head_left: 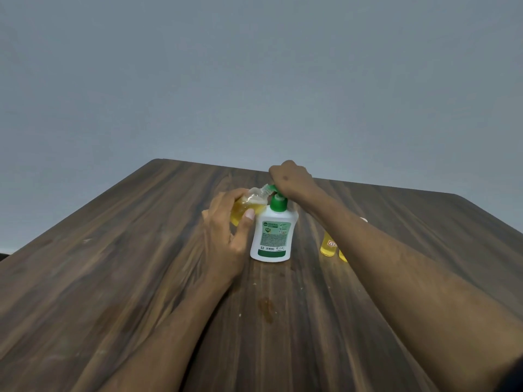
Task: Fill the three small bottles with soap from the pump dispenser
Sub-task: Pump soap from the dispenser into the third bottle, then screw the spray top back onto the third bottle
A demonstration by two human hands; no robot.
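Our left hand (226, 236) gripping a tilted small bottle (249, 206) at the green pump (278, 200), our right hand (290, 178) curled over it, dispenser (273, 236) label reading "ORIGINAL", two filled bottles (328, 246) on the table (113, 250)

Wood table (113, 278): pump dispenser (272, 239), 2 small bottles (328, 246) & cap (363, 220) on it

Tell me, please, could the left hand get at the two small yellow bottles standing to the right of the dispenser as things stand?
Probably not yet: the left hand holds a tilted small bottle at the spout, and the pump dispenser and the right forearm lie between it and the two yellow bottles.
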